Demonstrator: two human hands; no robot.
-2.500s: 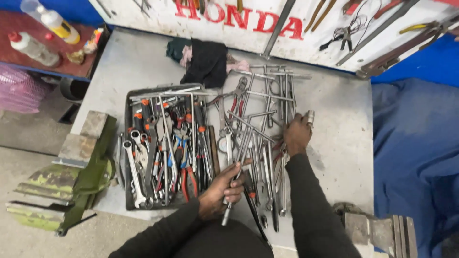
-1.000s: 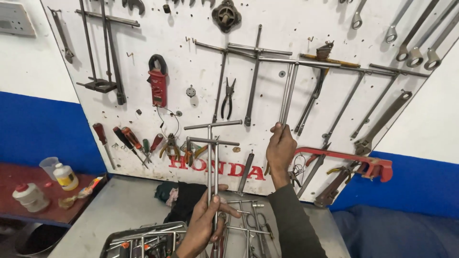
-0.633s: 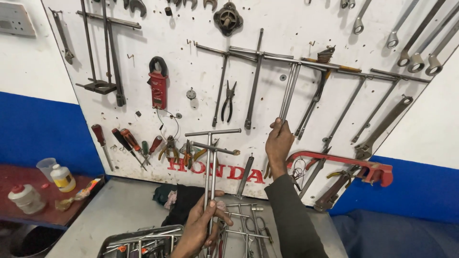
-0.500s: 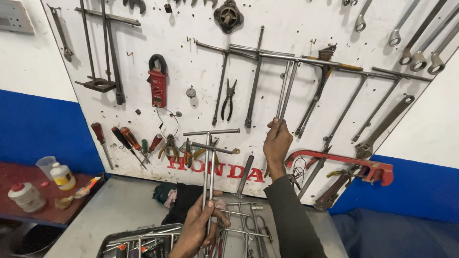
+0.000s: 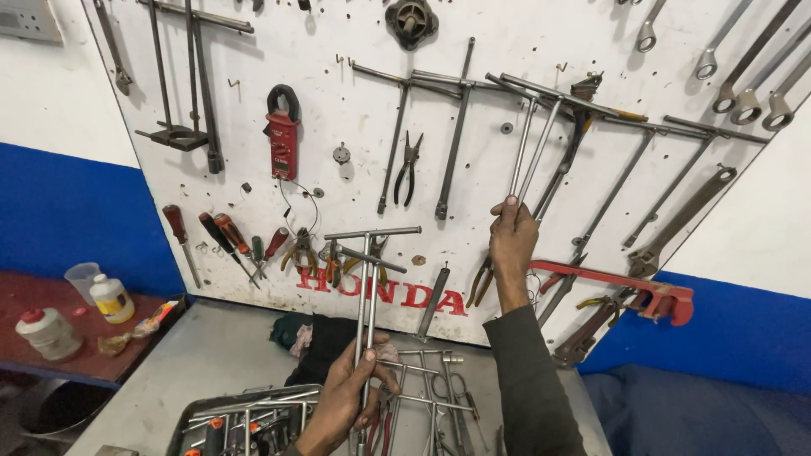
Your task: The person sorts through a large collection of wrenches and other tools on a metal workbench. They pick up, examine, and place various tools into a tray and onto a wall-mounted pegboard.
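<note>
While the left hand (image 5: 351, 397) grips a pair of T-handle wrenches (image 5: 369, 279) by their shafts at lower centre, held upright, the right hand (image 5: 513, 245) is up at the pegboard (image 5: 338, 51), fingers pinched around the lower ends of two T-bars (image 5: 532, 143) already hanging from a hook at upper centre-right. Judging by that, those two look hung or nearly so; the pair in the left hand is not on the board yet. More remains — a tool tray (image 5: 245, 414) at the bottom left is full, and loose T-bars lie on the table (image 5: 203, 355) at bottom centre. Board is crowded: red clamp meter (image 5: 283, 135), pliers (image 5: 409, 165), screwdrivers (image 5: 224, 236), red pipe wrench (image 5: 625, 291) — free hooks are few, mostly upper-left of centre.
</note>
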